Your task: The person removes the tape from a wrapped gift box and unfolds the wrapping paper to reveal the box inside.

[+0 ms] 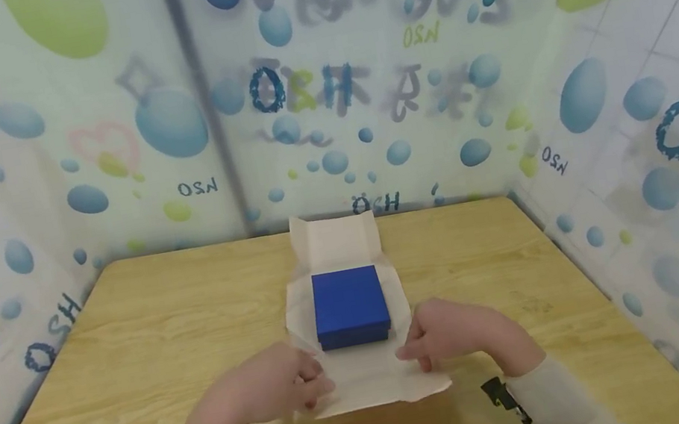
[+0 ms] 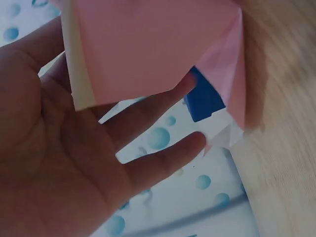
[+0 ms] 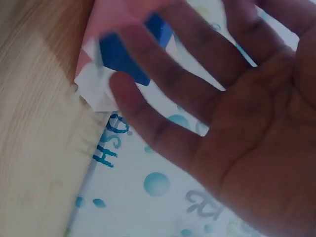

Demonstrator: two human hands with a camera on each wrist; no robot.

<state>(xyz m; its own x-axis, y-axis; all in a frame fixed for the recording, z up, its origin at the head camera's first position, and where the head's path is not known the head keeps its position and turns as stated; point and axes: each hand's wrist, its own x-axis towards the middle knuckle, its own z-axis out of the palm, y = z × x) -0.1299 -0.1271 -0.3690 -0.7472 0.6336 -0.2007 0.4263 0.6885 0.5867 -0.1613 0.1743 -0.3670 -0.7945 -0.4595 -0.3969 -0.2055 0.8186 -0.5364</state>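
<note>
The blue box (image 1: 350,306) sits on paper (image 1: 368,374) just beyond and between the left hand (image 1: 275,386) and right hand (image 1: 457,335), both spread wide.

The near edge of the paper (image 1: 369,377) is partly hidden under both hands. The right hand (image 3: 207,98) is blurred in the right wrist view and covers most of the blue box (image 3: 123,57).

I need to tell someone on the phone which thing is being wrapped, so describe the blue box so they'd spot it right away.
Start at the wooden table; a pale sheet of paper lies at its middle, just ahead of the left hand and right hand. The blue box sits on that sheet. It is the only solid dark-blue, square, lidded thing there.
</note>
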